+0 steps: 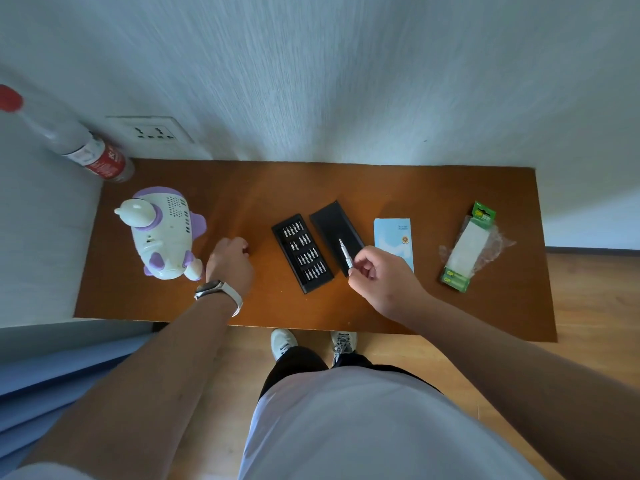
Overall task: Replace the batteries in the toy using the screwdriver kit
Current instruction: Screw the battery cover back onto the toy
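Observation:
A white and purple toy (162, 233) lies on the left of the brown table (398, 188). My left hand (230, 261), with a watch on the wrist, hovers just right of the toy with curled fingers; something small and dark shows at the fingertips, too small to identify. My right hand (381, 275) pinches a silver screwdriver (345, 255) that points up over the black kit lid (336, 233). The open black bit tray (303, 252) with several silver bits lies between my hands. A green battery pack (467, 251), its plastic torn open, lies at the right.
A light blue leaflet (394, 240) lies beside the lid. A clear bottle with a red label (93, 157) stands at the table's back left corner, below a wall socket (152, 131). The wall runs along the table's far edge. My feet (311, 342) stand on wooden floor.

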